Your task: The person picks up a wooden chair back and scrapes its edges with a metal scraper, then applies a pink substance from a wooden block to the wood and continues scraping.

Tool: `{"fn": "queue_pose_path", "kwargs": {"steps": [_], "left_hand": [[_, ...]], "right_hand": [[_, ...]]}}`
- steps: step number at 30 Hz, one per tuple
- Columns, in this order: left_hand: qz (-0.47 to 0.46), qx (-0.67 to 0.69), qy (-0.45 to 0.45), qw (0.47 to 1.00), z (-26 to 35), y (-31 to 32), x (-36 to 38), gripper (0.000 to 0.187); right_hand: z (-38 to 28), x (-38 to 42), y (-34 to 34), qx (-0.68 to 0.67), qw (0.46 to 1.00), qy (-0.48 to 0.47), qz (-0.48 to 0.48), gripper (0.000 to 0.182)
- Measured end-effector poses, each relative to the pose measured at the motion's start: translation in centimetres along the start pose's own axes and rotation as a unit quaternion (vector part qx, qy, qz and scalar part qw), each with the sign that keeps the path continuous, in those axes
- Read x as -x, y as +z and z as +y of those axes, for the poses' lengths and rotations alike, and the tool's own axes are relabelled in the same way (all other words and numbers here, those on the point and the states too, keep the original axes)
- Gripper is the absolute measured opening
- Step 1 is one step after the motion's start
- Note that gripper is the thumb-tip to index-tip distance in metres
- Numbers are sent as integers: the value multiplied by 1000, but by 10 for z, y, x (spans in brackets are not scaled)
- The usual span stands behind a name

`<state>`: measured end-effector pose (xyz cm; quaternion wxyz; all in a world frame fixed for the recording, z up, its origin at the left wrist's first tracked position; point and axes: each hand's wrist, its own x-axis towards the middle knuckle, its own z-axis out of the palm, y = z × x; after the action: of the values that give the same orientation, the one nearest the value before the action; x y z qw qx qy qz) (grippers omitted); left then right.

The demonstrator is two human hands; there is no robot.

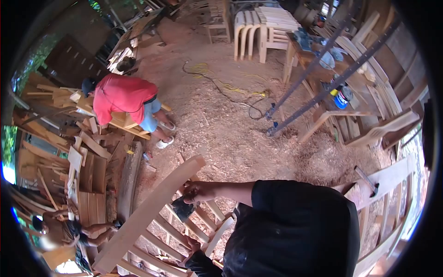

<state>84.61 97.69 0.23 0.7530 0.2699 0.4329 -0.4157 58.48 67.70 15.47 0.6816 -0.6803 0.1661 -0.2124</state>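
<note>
In front of me stands a slatted wooden frame, like a chair or bench back, with a broad pale top board (152,207) and several narrow slats (164,247). My right hand (197,191) is closed just beside the board, over a dark, limp-looking piece (183,210); whether this is cloth or sandpaper I cannot make out. Lower down, my left hand (194,244) rests at one of the slats with its fingers bent round it. A curved end piece (219,235) of the frame shows near my black shirt.
A person in a red shirt (122,94) bends over wood at the left; another person (69,231) sits lower left. Slatted furniture (265,27) stands at the back. A workbench (350,94) holds a can (342,98). A hammer (367,180) lies right. A cable (217,85) crosses the shavings-covered floor.
</note>
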Motion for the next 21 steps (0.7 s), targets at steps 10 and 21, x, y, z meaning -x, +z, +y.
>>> {"fn": "queue_pose_path", "kwargs": {"steps": [10, 21], "left_hand": [[-114, 46, 272, 954, -99, 61, 181, 74], [177, -196, 306, 915, -104, -43, 211, 35]], "right_hand": [[-76, -109, 77, -28, 973, -144, -178, 28], [-62, -132, 234, -141, 883, 16, -448, 16]]}}
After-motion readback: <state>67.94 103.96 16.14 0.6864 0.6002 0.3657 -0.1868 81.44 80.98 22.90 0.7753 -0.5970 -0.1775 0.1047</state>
